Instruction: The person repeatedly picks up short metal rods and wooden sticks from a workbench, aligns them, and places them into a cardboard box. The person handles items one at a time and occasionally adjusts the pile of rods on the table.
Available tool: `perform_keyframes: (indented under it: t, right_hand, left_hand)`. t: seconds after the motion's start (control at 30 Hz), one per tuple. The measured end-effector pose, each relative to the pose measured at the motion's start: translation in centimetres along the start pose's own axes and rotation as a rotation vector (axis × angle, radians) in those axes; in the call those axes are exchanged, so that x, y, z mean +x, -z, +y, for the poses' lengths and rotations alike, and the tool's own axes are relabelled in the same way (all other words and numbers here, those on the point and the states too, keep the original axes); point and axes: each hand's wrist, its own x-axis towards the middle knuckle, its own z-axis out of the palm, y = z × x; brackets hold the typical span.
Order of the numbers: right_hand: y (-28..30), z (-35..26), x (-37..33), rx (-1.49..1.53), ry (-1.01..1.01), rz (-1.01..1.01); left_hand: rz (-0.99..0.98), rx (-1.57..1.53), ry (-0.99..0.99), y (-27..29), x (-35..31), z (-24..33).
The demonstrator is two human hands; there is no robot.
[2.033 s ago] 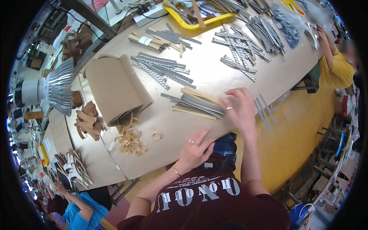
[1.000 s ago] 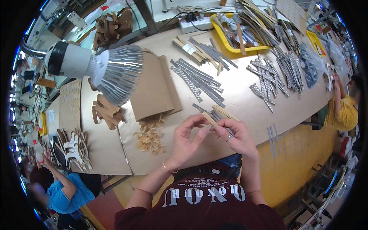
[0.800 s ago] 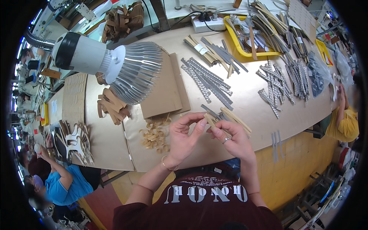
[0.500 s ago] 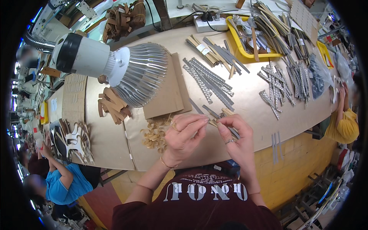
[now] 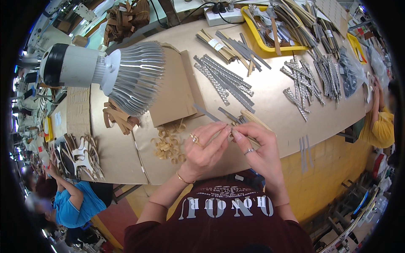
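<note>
My left hand (image 5: 206,147) and my right hand (image 5: 260,148) meet fingertip to fingertip just above the near part of the table. Both pinch at the end of a thin grey strip (image 5: 206,112), which sticks out from the fingers toward the far left. The pinched end itself is covered by my fingers. Behind and beneath the right hand lie more grey strips (image 5: 228,114) and a bundle of beige strips (image 5: 257,119). Left of my left hand is a pile of curled tan strips (image 5: 168,147).
A large finned lamp (image 5: 137,78) hangs over the left side, above cardboard (image 5: 175,92). Grey and braided silvery strips (image 5: 225,80) lie farther back. A yellow tray (image 5: 274,48) of strips stands behind them. Co-workers sit left (image 5: 80,204) and right (image 5: 382,130).
My fingertips have come together; a gap between the hands has closed. The grey strip now reaches farther out to the left. The whole view has shifted slightly.
</note>
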Motion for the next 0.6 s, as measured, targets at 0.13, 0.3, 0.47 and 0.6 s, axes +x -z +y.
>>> perform_keyframes:
  t: [0.13, 0.3, 0.47, 0.6]
  right_hand:
    - [-0.09, 0.12, -0.07, 0.026, -0.012, 0.017]
    - [0.10, -0.05, -0.07, 0.011, -0.014, 0.022]
    - [0.14, 0.05, -0.14, -0.017, -0.002, 0.016]
    - [0.12, 0.21, -0.41, -0.024, -0.014, 0.011]
  left_hand:
    - [-0.029, 0.005, 0.011, -0.17, -0.17, 0.18]
    - [-0.025, 0.010, 0.000, -0.35, -0.12, 0.34]
    - [-0.015, -0.006, 0.022, -0.40, -0.37, 0.47]
    - [-0.016, -0.009, 0.035, -0.42, -0.72, 0.64]
